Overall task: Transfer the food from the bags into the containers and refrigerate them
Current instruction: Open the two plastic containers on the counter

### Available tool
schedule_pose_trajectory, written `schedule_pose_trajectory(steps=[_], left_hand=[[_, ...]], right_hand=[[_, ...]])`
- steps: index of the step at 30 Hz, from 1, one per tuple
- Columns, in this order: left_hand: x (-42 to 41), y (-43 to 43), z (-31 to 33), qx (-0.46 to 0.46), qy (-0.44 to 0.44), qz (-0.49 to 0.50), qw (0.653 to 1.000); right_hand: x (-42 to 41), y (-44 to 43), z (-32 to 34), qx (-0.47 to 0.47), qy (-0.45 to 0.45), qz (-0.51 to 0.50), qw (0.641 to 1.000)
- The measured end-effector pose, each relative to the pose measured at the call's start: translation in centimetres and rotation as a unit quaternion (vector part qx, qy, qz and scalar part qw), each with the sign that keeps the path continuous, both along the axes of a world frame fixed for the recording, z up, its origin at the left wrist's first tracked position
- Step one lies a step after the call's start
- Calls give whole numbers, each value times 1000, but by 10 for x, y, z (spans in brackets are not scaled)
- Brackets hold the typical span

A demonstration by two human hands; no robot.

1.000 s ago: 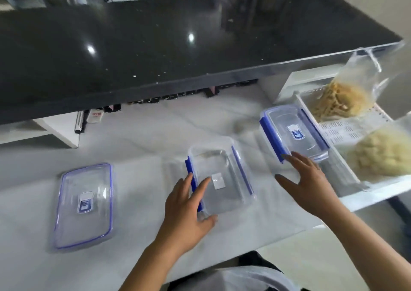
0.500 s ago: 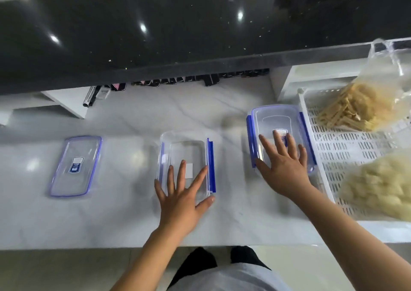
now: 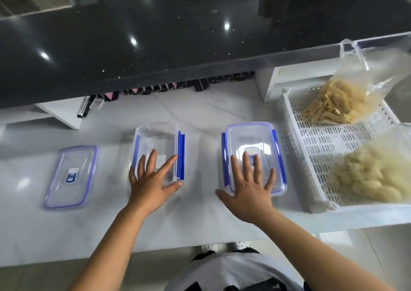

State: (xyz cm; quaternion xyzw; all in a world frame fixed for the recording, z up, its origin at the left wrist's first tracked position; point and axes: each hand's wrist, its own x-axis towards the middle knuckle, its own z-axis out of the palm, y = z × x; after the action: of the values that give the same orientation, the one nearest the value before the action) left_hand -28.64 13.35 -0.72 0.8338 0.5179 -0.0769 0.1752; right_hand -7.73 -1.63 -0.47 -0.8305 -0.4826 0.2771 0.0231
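Note:
An open clear container [image 3: 159,139] with blue clips sits on the white marble counter, and my left hand [image 3: 152,181] lies flat over its near end, fingers spread. Its loose lid [image 3: 72,176] lies to the left. A second container [image 3: 253,139] has its lid on; my right hand [image 3: 249,190] rests flat on that lid with straight fingers. At the right, a white perforated tray [image 3: 320,144] holds a clear bag of yellow strips [image 3: 335,104] at the back and a bag of pale noodles [image 3: 371,175] at the front.
A black glossy raised counter [image 3: 178,37] overhangs the back of the marble surface. Dark small items [image 3: 189,86] and a marker [image 3: 83,109] lie under its edge. White shelf supports [image 3: 273,84] stand at the back left and right.
My right hand moved from the counter onto the closed container's lid. My left hand slid from the open container's left side to its near end. The view shifted to look more straight down.

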Motion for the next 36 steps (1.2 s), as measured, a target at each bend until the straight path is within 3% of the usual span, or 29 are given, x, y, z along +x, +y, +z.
schedule_pose_trajectory(steps=[3,5,8,10,12,14,16,19,21,25,32,34,36], left_hand=[[14,-16,14,-34,-164,7,986],[28,-37,22,-106,-291,14,951],[54,-66,16,-220,-369,55,901],[71,-79,7,-300,-388,141,860],[83,-87,-1,-368,-431,228,792],[85,-90,-7,-416,-464,290,727],[80,-91,-8,-442,-471,323,691],[69,-93,-13,-457,-466,338,678],[63,-95,-16,-455,-465,341,678],[61,-94,-20,-427,-473,327,698],[54,-90,-28,-480,-503,378,611],[52,-90,-31,-479,-500,393,605],[50,-91,-32,-468,-489,392,623]], right_hand=[[-9,-8,20,14,52,-37,998],[-1,-18,34,71,63,-85,992],[23,-37,36,169,92,-200,961],[37,-46,28,200,216,-312,903],[39,-53,20,221,360,-426,800],[38,-59,13,236,426,-500,716],[38,-68,6,245,452,-525,678],[35,-79,-2,240,523,-524,628],[32,-82,-5,247,521,-525,627],[32,-78,-7,271,470,-517,662],[42,-82,-18,264,469,-518,665],[42,-83,-22,256,471,-528,659],[41,-82,-24,247,474,-533,656]])
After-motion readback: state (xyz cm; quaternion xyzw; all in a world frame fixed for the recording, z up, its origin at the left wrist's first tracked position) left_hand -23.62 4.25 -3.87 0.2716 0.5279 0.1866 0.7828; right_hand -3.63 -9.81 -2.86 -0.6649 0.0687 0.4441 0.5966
